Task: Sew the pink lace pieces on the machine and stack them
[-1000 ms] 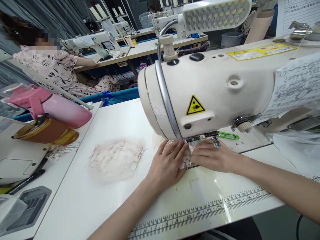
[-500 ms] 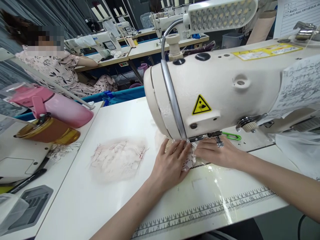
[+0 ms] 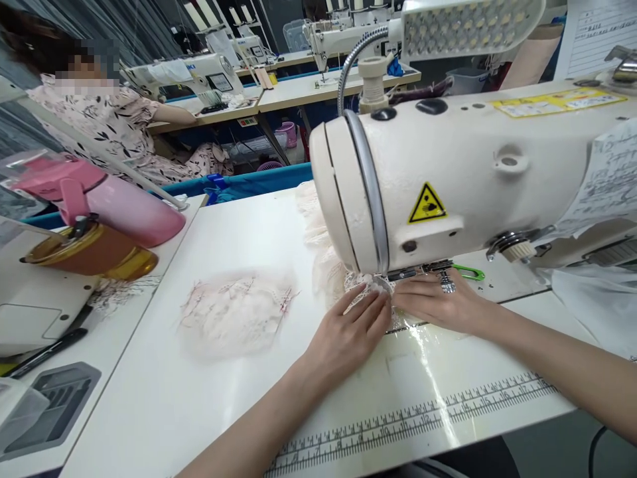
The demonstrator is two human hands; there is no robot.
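Note:
White-pink lace fabric lies ruffled under the head of the sewing machine. My left hand rests in front of the needle area, fingers drawn together, with lace bunched at their tips. To its right, my right hand wears a ring and keeps its fingers pressed together at the edge of the lace, beside the presser foot area. The needle and the right fingertips are mostly hidden. A green thread snipper lies just behind my right hand.
A pale lace piece with reddish threads lies on the white table at left. A pink bottle and an amber cup stand beyond it. A ruler strip runs along the front edge. A person sits at another machine.
The view has shifted slightly, and more ruffled lace shows left of the machine head. My left fingers have moved from spread on the lace to closer together near the needle area.

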